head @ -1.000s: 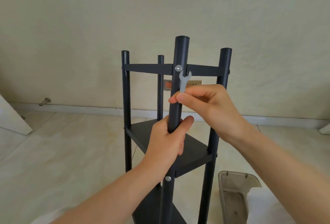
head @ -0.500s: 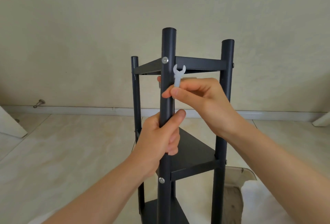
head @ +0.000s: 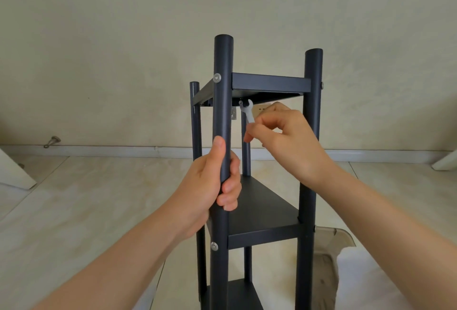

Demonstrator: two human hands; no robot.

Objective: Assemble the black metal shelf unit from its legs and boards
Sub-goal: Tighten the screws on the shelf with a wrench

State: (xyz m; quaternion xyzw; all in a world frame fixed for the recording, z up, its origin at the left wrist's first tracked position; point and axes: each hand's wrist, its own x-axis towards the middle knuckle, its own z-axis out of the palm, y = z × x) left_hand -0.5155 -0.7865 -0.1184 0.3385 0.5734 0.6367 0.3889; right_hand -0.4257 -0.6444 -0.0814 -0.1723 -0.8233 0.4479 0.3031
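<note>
Closest to me on the front leg [head: 222, 117], the left hand [head: 197, 191] is wrapped round the tube, thumb laid up its face and fingers curled behind. It grips between the upper screw head [head: 217, 77], where the top board [head: 269, 82] meets the leg, and the lower screw head [head: 214, 246] at the middle board [head: 259, 206].

Just right of the front leg and slightly beyond it, the right hand [head: 289, 146] pinches the stem of a small grey wrench [head: 248, 113] between thumb and fingertips. The forked end is raised to a fastener [head: 241, 102] under the top board. I cannot tell whether the fork is fully seated on it.

The shelf unit stands upright on the floor, with the right leg [head: 311, 136] to the right of the front leg and two rear legs [head: 195, 121] [head: 246, 161] behind it. Low and to the right of the front leg sits a grey tray [head: 331, 238]. Far left of it, a door stop [head: 52, 141] sits at the foot of the wall.

My worry is the wrench. It is thin, held only at the fingertips, and worked in the cramped corner under the board, so a half-seated fork could slip off and round or drop the fastener. If the upper screw head turns freely, the joint will not tighten. Pushing sideways could also rock the tall, narrow frame, since only one hand steadies it.
</note>
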